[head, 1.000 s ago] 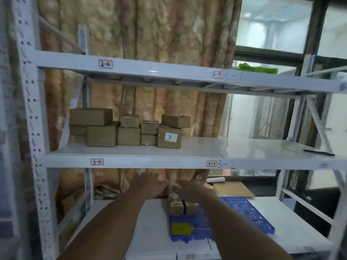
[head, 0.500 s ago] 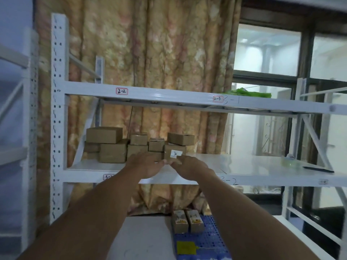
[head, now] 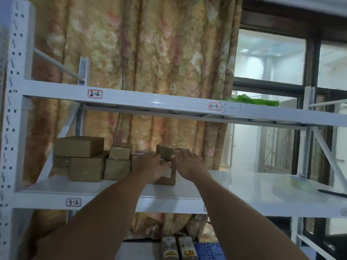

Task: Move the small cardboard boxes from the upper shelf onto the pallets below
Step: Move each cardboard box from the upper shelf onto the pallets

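Shelf (head: 253, 186) bare right of hands; stacked boxes (head: 88, 162) crowd left; beam (head: 150, 102) overhead.

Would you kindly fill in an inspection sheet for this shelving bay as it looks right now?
Surface: white shelf, right half mostly bare.
Job's things: cardboard boxes stacked at the shelf's left; two boxes on the blue pallet below.
Clutter: green item on the higher shelf; black pen and a pale object at far right.
Grippers: left hand and right hand both on the rightmost boxes; grip unclear.
Cables: nothing seen.
Surroundings: patterned curtain behind, window to the right.
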Demonstrator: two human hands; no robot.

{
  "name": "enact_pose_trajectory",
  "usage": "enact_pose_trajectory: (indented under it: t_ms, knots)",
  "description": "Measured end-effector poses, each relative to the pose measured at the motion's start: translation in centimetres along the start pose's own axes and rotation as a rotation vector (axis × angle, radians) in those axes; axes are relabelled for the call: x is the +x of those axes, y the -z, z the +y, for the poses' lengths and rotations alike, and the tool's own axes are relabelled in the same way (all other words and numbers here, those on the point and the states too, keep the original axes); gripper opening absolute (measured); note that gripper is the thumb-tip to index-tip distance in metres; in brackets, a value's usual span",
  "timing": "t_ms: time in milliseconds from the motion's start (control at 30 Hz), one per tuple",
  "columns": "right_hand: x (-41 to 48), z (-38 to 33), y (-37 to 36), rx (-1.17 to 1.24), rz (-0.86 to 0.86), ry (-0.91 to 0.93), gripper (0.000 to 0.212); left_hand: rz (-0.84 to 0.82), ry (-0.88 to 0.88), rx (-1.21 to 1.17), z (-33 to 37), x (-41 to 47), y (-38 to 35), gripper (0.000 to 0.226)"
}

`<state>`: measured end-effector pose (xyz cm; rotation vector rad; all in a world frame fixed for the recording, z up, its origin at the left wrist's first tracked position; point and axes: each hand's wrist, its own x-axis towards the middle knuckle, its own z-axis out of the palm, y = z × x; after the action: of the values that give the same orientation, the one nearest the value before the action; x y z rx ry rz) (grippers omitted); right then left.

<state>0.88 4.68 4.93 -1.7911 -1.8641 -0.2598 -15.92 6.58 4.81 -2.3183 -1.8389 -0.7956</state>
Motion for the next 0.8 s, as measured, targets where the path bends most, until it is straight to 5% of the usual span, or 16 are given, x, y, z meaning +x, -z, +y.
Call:
enact_pose_trajectory:
  t_ms: [433, 600, 800]
  knots:
    - [8.2, 1.6, -3.3, 0.611, 0.026, -0.334, 0.080, 0.083, 0.017, -0.129, 2.0, 6.7, -3.7, 0.073]
    - [8.7, 0.7, -4.2, 0.735, 0.080, -0.400, 0.065, 0.086, 0.068, -0.343, 2.2, 7.0, -4.2, 0.082]
    - [6.8, -1.3, -3.6, 0.798, 0.299, -0.452, 0.044, 0.078, 0.050, -0.656, 1.2, 5.4, -2.3, 0.061]
